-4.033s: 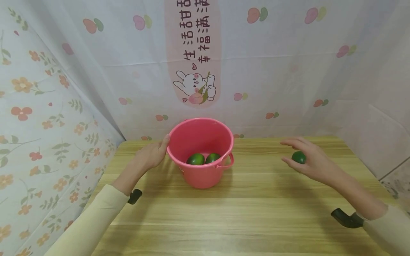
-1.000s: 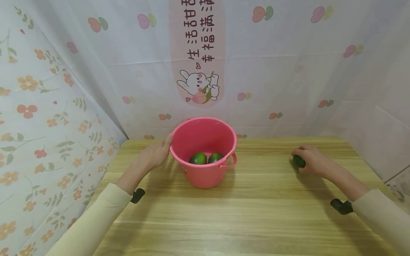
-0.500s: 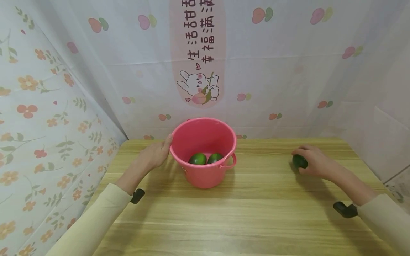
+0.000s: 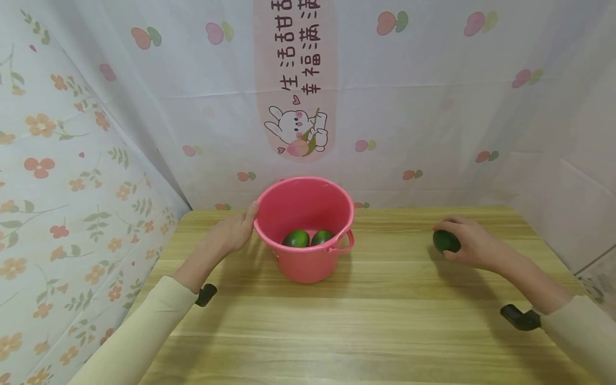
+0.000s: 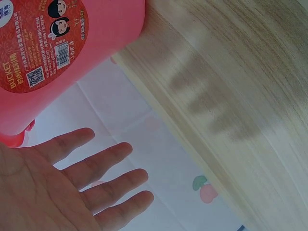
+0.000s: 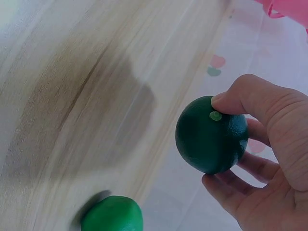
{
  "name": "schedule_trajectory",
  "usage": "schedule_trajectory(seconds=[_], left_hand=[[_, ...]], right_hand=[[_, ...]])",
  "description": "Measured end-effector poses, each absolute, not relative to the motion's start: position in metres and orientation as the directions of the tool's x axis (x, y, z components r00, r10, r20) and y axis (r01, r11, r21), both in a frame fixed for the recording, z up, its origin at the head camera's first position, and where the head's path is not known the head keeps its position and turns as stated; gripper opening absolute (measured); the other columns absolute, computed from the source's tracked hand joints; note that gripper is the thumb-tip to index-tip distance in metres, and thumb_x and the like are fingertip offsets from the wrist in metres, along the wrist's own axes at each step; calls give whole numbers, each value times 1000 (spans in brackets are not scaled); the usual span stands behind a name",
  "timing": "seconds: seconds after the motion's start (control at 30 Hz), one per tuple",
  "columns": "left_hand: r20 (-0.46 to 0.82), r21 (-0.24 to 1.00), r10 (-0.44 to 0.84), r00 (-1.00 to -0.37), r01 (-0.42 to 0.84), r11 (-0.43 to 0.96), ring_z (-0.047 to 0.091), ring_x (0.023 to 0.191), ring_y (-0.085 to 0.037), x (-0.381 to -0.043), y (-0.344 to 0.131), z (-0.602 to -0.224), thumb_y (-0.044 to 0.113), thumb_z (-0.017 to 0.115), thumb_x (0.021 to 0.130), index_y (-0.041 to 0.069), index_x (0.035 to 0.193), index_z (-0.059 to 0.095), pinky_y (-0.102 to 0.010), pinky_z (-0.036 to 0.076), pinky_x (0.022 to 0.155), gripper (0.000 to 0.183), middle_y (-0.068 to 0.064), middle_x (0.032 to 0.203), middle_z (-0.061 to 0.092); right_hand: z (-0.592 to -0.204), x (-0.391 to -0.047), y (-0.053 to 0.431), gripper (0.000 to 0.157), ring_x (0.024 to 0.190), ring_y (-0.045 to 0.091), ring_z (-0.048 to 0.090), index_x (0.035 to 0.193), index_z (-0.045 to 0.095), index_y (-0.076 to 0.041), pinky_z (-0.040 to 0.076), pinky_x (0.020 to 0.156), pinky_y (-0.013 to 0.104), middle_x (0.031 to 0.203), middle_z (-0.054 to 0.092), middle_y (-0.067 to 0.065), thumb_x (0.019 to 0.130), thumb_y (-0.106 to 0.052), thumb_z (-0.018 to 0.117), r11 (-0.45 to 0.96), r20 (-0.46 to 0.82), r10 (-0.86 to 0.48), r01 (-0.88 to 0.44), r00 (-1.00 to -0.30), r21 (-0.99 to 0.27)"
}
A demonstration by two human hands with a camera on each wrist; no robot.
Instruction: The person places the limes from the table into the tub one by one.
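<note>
Right hand point(image 4: 469, 243) pinches lime point(image 4: 445, 241), fingers curled, near far right corner of counter point(image 4: 385, 321). Likely firm, light, slick; best held round middle. Left hand point(image 4: 230, 232): fingers straight, spread; thumb on bucket point(image 4: 305, 267) rim.

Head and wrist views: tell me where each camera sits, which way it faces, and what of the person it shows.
Head: worn on the head, facing forward and down at the table and pink bucket; left hand, right hand and pale sleeves show.
Left wrist: on that wrist, facing the bucket's label and table edge; palm and four straight fingers show.
Right wrist: on that wrist, facing the held dark green fruit; thumb and fingers show.
Shared: head and right wrist both see that fruit.
</note>
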State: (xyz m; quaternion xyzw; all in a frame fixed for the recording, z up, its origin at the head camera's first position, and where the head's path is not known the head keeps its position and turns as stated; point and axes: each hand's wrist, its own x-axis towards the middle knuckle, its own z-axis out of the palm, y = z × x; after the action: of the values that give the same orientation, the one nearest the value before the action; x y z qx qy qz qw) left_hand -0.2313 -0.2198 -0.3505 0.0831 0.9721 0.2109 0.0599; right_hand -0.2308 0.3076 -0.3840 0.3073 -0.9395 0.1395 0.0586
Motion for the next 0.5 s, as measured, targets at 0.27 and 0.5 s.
schedule_trajectory(seconds=[0.27, 0.5], left_hand=[[-82, 429, 184, -980, 132, 894, 50, 113, -36, -231, -221, -351, 61, 1, 94, 10, 133, 51, -57, 35, 92, 82, -14, 130, 51], [-90, 420, 183, -979, 130, 898, 49, 114, -36, -233, -221, -352, 61, 1, 94, 10, 137, 48, -57, 35, 92, 81, -14, 132, 50]], right_hand=[[-379, -227, 301, 46, 88, 28, 54, 114, 61, -6, 47, 62, 34, 113, 54, 17, 70, -6, 77, 756, 229, -573, -615, -787, -224], [-375, -223, 297, 48, 91, 31, 54, 115, 60, -6, 49, 63, 36, 114, 53, 17, 70, -7, 78, 744, 250, -579, -628, -776, -229]])
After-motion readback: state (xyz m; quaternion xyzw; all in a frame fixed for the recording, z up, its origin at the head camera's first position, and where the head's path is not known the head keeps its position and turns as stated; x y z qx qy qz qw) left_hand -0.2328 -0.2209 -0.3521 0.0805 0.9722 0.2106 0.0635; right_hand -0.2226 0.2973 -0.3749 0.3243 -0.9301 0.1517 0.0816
